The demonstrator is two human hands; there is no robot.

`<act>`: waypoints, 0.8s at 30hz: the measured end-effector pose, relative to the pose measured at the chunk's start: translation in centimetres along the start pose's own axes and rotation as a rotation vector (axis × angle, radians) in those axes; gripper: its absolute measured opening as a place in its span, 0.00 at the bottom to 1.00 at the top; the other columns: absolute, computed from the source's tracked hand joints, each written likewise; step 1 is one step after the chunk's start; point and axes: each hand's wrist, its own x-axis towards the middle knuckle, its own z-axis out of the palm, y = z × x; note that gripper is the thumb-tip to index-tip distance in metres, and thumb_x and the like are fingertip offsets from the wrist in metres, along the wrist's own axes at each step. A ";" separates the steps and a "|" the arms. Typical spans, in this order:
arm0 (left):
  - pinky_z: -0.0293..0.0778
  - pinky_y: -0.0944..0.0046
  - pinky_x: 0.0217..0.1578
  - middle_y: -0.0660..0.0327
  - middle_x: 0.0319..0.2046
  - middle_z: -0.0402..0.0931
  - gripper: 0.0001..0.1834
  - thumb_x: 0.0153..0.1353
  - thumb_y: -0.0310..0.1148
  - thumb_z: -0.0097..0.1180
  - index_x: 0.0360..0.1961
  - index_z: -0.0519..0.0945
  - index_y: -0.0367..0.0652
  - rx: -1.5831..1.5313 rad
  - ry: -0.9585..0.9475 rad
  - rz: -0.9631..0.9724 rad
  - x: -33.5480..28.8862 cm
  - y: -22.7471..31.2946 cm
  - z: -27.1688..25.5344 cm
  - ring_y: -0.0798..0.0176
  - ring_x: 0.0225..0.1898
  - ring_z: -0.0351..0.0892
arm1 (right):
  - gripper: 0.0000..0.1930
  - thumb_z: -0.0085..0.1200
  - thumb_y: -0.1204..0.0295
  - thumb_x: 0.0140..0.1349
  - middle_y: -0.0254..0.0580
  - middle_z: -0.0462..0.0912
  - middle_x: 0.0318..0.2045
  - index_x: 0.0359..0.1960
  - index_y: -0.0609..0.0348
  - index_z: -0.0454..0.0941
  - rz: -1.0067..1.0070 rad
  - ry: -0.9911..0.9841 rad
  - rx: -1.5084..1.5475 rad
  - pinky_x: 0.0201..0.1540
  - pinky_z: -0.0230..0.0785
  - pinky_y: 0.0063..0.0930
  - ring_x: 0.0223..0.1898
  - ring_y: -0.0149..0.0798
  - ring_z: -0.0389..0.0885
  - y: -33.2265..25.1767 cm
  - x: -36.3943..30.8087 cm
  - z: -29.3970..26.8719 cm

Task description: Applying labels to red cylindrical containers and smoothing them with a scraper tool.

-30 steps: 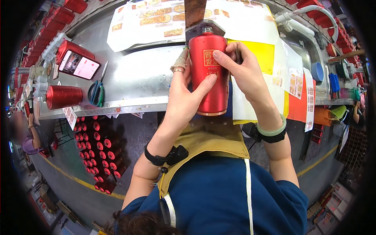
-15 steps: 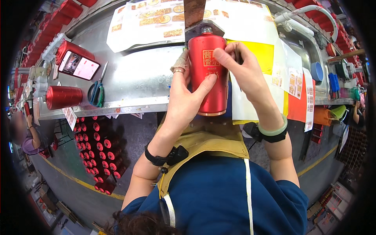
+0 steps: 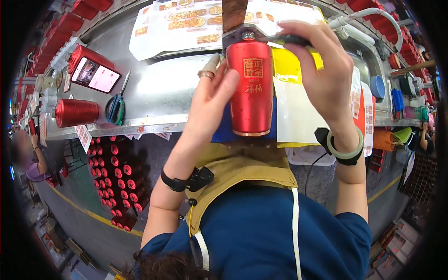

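A red bottle [image 3: 251,105] with gold lettering and a gold-coloured base rim lies in front of me, its clear stopper [image 3: 247,35] at the far end. My left hand [image 3: 210,88] steadies it from the left, fingers curled against its side and thumb along the front; one finger has a wrap and a ring. Above the bottle's right shoulder, my right hand [image 3: 324,65] grips a dark slim tool [image 3: 296,40], thin end toward the neck. Motion smears the tool, so its exact kind is unclear. Under the bottle is a blue pad [image 3: 223,133].
Sticker sheets [image 3: 175,32] cover the far metal bench [image 3: 158,88]; a yellow sheet [image 3: 285,65] lies to the right. Scissors [image 3: 115,108], a phone [image 3: 94,74] and another red bottle [image 3: 77,113] are at left. A bent white pipe [image 3: 368,11] and blue cup [image 3: 377,86] stand right.
My right hand has lifted off the bottle's front and swung up and right, with the tool now lying sideways near the neck. My left thumb has slid back toward the bottle's left edge.
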 end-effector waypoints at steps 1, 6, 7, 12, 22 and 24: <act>0.56 0.55 0.75 0.39 0.76 0.56 0.42 0.77 0.43 0.55 0.79 0.50 0.32 -0.015 -0.007 0.015 0.3 0.9 0.1 0.52 0.78 0.57 | 0.18 0.60 0.84 0.54 0.40 0.88 0.36 0.47 0.56 0.86 -0.154 -0.078 -0.036 0.48 0.75 0.40 0.42 0.44 0.85 -0.3 -0.5 -0.4; 0.59 0.57 0.74 0.43 0.72 0.66 0.36 0.75 0.41 0.60 0.75 0.64 0.33 0.061 -0.033 0.136 2.6 1.7 0.0 0.56 0.73 0.65 | 0.11 0.61 0.70 0.54 0.30 0.88 0.38 0.39 0.51 0.87 -0.424 -0.310 -0.069 0.48 0.74 0.33 0.42 0.35 0.85 -1.4 -5.8 -0.3; 0.60 0.57 0.73 0.46 0.69 0.69 0.35 0.72 0.39 0.64 0.73 0.66 0.33 0.150 -0.076 0.153 2.8 1.8 0.0 0.58 0.71 0.67 | 0.11 0.61 0.70 0.54 0.30 0.88 0.38 0.39 0.51 0.87 -0.428 -0.309 -0.070 0.48 0.74 0.33 0.42 0.35 0.85 -1.9 -5.9 -0.8; 0.70 0.61 0.67 0.53 0.58 0.81 0.31 0.62 0.32 0.73 0.65 0.77 0.36 0.258 -0.084 0.157 3.8 1.8 0.2 0.63 0.61 0.78 | 0.12 0.62 0.70 0.53 0.30 0.89 0.41 0.40 0.49 0.88 -0.335 -0.236 -0.063 0.48 0.73 0.33 0.43 0.34 0.85 -1.5 -5.3 -1.2; 0.72 0.62 0.63 0.57 0.56 0.82 0.25 0.70 0.36 0.66 0.63 0.79 0.36 0.148 -0.046 0.152 4.0 1.1 -0.1 0.68 0.57 0.79 | 0.12 0.60 0.70 0.53 0.30 0.88 0.42 0.41 0.50 0.87 -0.359 -0.269 -0.026 0.46 0.74 0.33 0.41 0.34 0.83 -0.6 -4.8 -1.0; 0.71 0.62 0.64 0.57 0.57 0.81 0.25 0.73 0.39 0.63 0.65 0.78 0.36 0.106 -0.045 0.142 3.8 1.2 0.0 0.68 0.58 0.78 | 0.11 0.59 0.70 0.54 0.32 0.87 0.43 0.40 0.52 0.86 -0.456 -0.246 -0.085 0.45 0.74 0.33 0.43 0.34 0.83 -0.7 -4.1 -0.7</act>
